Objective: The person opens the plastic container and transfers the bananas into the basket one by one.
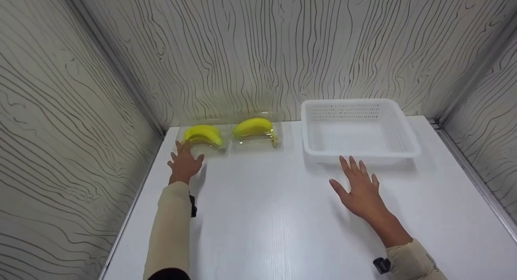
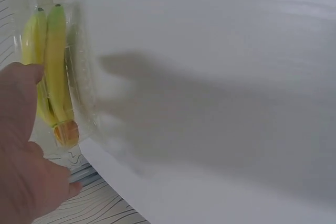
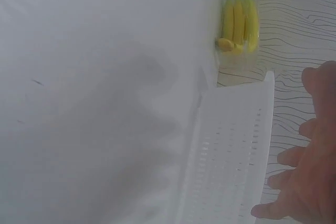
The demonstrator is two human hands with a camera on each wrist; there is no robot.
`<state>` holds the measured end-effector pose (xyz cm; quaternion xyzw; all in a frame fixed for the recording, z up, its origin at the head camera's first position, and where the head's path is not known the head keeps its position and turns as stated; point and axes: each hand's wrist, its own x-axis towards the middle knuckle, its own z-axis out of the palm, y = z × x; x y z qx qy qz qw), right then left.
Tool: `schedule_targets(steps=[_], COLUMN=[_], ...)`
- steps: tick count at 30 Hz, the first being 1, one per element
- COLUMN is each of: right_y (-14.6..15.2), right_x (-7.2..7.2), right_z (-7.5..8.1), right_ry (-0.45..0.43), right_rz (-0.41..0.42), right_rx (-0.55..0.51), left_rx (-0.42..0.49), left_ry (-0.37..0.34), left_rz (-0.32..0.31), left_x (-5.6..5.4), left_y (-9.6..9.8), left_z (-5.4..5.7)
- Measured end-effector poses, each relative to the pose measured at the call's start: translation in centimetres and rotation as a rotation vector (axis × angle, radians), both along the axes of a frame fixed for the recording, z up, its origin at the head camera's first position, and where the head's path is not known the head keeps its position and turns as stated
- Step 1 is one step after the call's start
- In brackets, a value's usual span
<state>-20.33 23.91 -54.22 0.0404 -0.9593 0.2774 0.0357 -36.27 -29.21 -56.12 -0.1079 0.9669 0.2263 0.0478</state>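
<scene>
In the head view, two bunches of yellow bananas lie in clear plastic boxes at the back left of the white table. My left hand (image 1: 184,165) reaches toward the left bunch (image 1: 203,131), its fingertips overlapping the front of that box and the thumb spread to the right. The left wrist view shows several bananas (image 2: 56,61) side by side, with the hand close beside them. Just in front of a white plastic basket (image 1: 365,154), my right hand (image 1: 361,195) hovers with spread fingers, holding nothing. Its fingertips come near the basket's front rim.
The right bunch of bananas (image 1: 253,127) sits in its box (image 1: 278,130) between the left box and the basket. Wood-grain patterned walls (image 1: 250,49) stand behind and on both sides of the white table (image 1: 266,215).
</scene>
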Motion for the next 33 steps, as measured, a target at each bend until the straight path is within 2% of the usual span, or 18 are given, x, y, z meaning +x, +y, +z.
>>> schedule_targets(steps=[10,18,20,22,24,26,28,31,33], right_y=[0.1,0.3,0.4,0.3,0.2,0.2,0.1,0.1,0.0], right_x=[0.2,0.2,0.2,0.2,0.2,0.1,0.0,0.0,-0.1], right_z=[-0.2,-0.7,-0.8,-1.0,-1.1,-1.3,-1.5,-1.8,-2.0], right_ry=[-0.019,-0.045,-0.044,-0.047,-0.051,-0.056,-0.060,-0.060,-0.061], right_rz=[-0.015,-0.015,-0.014,-0.012,-0.008,-0.007,-0.005,-0.006,-0.008], right_rx=[-0.056,-0.055,-0.058,-0.062,-0.064,-0.064,-0.068,-0.077,-0.086], left_rx=[-0.044,0.055,0.072,0.098,0.135,0.202,0.309,0.489,0.582], left_ry=[0.051,0.056,0.095,0.170,0.252,0.306,0.315,0.255,0.203], left_rz=[-0.049,-0.017,0.017,0.067,0.136,0.215,0.294,0.395,0.435], left_x=[1.8,3.3,3.5,3.5,3.3,2.7,2.0,0.9,0.3], left_y=[-0.5,-1.0,-1.0,-1.0,-1.0,-1.0,-1.0,-1.2,-1.4], left_z=[-0.9,-0.8,-0.8,-0.9,-0.9,-0.9,-0.7,-0.1,0.2])
